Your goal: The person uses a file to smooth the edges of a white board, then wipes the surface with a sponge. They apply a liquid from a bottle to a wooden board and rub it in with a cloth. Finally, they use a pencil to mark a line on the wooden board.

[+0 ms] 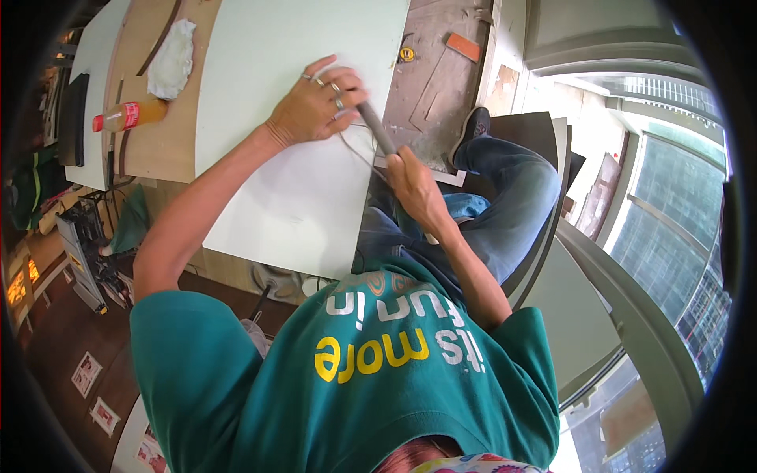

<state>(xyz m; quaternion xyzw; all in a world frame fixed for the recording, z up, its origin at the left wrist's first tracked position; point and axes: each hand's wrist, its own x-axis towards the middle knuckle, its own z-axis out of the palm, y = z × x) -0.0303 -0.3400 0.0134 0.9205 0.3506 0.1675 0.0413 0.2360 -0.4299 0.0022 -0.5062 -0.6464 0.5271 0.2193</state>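
A wooden workbench (162,146) runs along the left and far side. 1 large pale sheet (292,118) lies flat on it, overhanging its near edge. Left of the sheet lie 1 orange plastic bottle (126,115) on its side and, farther away, 1 crumpled white cloth (172,59).

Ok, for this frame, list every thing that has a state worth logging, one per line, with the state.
left hand: pressed flat on the panel, fingers on the tool's far end
right hand: closed around the tool's near end
grey rod-shaped tool: held in both hands, slanted over the panel's edge
pale panel: lying flat on the bench
orange bottle: lying on its side, capped
white cloth: crumpled
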